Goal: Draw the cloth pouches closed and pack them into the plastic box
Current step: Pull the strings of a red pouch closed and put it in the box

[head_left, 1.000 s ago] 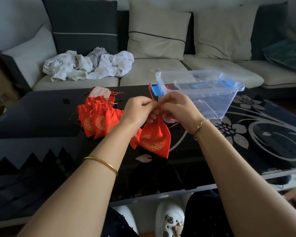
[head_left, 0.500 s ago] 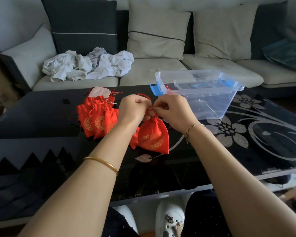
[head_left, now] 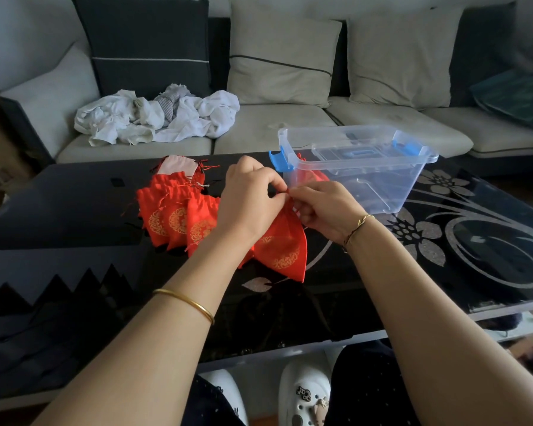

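2 hands point(head_left: 253, 201) point(head_left: 323, 210) on 1 pouch point(head_left: 285, 247)

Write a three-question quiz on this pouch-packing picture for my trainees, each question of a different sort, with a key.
1. True or false: the pile of pouches lies left of the plastic box.
2. What do the left hand and the right hand both pinch? A: a box clip. B: the top of the red pouch. C: a bracelet.
3. What colour are the box's clips?
Key: 1 true; 2 B; 3 blue.
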`<state>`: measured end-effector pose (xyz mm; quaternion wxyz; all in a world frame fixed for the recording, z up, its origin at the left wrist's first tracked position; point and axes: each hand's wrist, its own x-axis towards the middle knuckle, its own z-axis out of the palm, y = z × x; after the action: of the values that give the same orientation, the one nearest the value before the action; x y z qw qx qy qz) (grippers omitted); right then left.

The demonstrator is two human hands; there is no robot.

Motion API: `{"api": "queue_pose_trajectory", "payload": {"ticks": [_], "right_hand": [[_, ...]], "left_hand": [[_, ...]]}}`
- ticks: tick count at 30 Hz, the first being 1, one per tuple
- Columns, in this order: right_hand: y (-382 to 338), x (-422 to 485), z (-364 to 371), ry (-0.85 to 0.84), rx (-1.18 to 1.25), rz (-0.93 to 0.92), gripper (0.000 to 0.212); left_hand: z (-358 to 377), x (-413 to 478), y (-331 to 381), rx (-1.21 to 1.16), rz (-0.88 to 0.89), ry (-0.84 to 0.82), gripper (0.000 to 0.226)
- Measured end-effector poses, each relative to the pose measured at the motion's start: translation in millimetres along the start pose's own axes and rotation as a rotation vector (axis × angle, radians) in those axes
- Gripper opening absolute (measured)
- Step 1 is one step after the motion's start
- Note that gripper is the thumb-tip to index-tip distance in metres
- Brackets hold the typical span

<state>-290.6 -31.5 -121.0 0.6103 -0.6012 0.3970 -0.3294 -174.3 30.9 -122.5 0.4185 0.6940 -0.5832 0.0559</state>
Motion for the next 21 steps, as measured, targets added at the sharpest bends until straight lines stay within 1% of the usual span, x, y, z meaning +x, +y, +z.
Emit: {"api": "queue_pose_trajectory", "payload": {"ticks": [3, 6, 9, 12, 14, 17, 21], "right_hand": [[-0.3, 0.2, -1.4, -0.057, 0.065, 0.038, 0.028], [0.1, 0.8, -4.1, -0.12, 0.088, 0.065, 0.025], [1.1, 1.9, -6.2, -0.163, 0.108, 0.068, 0.022], [1.9, 1.8, -7.8, -0.184, 0.107, 0.044, 0.019], [2.8, 1.8, -8.8, -0.125, 0.039, -0.018, 0.015], [6.1, 6.4, -17.3, 0.07, -0.128, -0.159, 0.014], [13.9, 15.4, -22.1, 0.188, -0.223, -0.182, 0.022]], "left_hand": [[-0.2, -0.1, 1.2, 0.021, -0.005, -0.009, 0.011], [0.4, -0.3, 0.8, 0.017, 0.001, -0.015, 0.011], [2.4, 0.7, -2.0, 0.009, 0.005, -0.035, 0.011], [3.2, 1.8, -2.6, -0.019, -0.013, -0.05, 0.005], [1.5, 3.0, -3.0, -0.04, -0.038, -0.045, 0.005], [-6.2, 5.4, -6.8, -0.109, -0.082, -0.038, 0.006], [-7.7, 6.1, -4.9, -0.114, -0.101, -0.083, 0.008]]}}
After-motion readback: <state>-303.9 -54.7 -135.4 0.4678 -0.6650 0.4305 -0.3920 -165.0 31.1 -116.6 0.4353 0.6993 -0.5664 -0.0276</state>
